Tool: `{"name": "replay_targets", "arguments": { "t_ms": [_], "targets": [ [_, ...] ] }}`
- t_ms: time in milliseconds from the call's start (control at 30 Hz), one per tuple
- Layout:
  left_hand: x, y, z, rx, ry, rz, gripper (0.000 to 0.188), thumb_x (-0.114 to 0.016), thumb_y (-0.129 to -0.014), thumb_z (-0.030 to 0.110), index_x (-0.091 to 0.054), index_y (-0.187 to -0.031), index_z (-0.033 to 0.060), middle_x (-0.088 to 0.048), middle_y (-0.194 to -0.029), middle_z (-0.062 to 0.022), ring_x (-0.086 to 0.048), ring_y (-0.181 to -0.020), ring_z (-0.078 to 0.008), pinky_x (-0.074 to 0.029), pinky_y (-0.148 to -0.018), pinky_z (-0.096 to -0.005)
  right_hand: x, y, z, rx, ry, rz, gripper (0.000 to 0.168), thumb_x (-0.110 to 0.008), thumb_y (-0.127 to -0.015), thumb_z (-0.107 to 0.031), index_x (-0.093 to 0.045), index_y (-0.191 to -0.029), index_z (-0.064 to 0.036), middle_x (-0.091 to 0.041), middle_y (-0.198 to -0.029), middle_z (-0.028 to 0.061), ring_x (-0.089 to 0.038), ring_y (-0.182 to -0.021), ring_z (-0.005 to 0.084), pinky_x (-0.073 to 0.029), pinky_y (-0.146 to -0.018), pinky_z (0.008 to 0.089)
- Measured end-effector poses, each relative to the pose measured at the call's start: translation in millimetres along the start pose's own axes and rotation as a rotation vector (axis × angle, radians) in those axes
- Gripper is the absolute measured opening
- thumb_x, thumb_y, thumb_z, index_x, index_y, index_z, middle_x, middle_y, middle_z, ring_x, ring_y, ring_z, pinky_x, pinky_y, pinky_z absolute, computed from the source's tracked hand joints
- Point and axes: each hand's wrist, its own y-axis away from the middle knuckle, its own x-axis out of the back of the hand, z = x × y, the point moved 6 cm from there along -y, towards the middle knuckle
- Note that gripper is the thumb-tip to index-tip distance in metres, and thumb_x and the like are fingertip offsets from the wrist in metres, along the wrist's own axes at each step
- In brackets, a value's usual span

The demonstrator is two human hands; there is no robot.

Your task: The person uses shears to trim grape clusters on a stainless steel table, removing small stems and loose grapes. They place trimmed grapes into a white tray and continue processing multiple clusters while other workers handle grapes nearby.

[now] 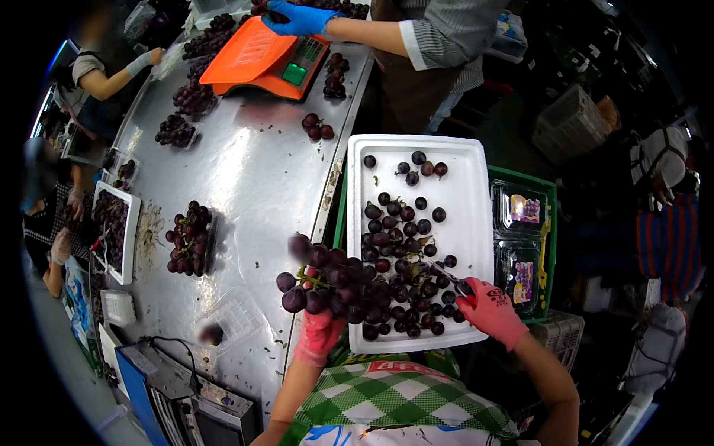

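My left hand (319,333), in a pink glove, holds up a bunch of dark red grapes (343,281) by its green stem, over the left edge of a white foam box (460,184). Loose grapes (392,208) lie scattered inside the box. In my pink-gloved right hand (493,311) is a pair of small scissors (449,276), its blades pointing up-left above the grapes. Whether the blades are apart cannot be made out. On the metal table to the left, a clear plastic punnet (237,316) sits with a blurred grape (212,333) at its left side.
A grape-filled punnet (191,240) stands on the metal table (268,184). Farther back are an orange scale (251,47) and a co-worker's blue-gloved hand (301,18). A green crate (551,245) with lidded clear boxes (520,209) lies under the foam box. An electrical device (195,401) occupies the near left.
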Motion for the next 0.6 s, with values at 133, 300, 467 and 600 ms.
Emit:
{"name": "replay_targets", "arguments": {
  "t_ms": [133, 300, 467, 600],
  "targets": [
    [-17, 8, -6, 0.07, 0.022, -0.027, 0.095, -0.077, -0.073, 0.038, -0.018, -0.146, 0.0233, -0.035, -0.14, 0.0011, -0.036, -0.13, -0.0204, -0.029, -0.108, -0.0419, -1, 7, -9, 0.035, -0.103, 0.036, 0.046, -0.06, -0.082, -0.032, -0.051, -0.117, -0.003, -0.061, -0.097, 0.0167, -0.059, -0.09, 0.0329, -0.046, -0.079, 0.0416],
    [-26, 6, -11, 0.122, 0.048, -0.058, 0.097, -0.075, -0.073, 0.044, -0.014, -0.147, 0.0233, -0.031, -0.143, -0.0012, -0.033, -0.132, -0.0214, -0.029, -0.108, -0.041, -16, 18, -10, 0.072, -0.164, 0.071, 0.046, -0.062, -0.081, -0.031, -0.051, -0.116, -0.004, -0.06, -0.095, 0.0165, -0.059, -0.089, 0.0332, -0.047, -0.076, 0.0427],
    [-37, 1, -12, 0.121, -0.077, 0.16, 0.075, -0.067, -0.071, 0.063, -0.041, -0.124, 0.0163, -0.051, -0.112, 0.0008, -0.052, -0.107, -0.0173, -0.045, -0.092, -0.0389, -24, 24, -13, 0.084, -0.197, 0.047, 0.048, -0.064, -0.081, -0.03, -0.05, -0.119, -0.004, -0.059, -0.093, 0.016, -0.059, -0.085, 0.0319, -0.047, -0.075, 0.0424],
    [-45, 1, -15, 0.125, -0.037, 0.157, 0.079, -0.061, -0.073, 0.067, -0.039, -0.128, 0.0165, -0.047, -0.123, -0.0027, -0.049, -0.114, -0.0208, -0.043, -0.097, -0.0425, -23, 28, -14, 0.084, -0.244, 0.04, 0.05, -0.064, -0.08, -0.029, -0.049, -0.12, -0.003, -0.059, -0.091, 0.0164, -0.059, -0.083, 0.0318, -0.047, -0.074, 0.0424]
  ]
}}
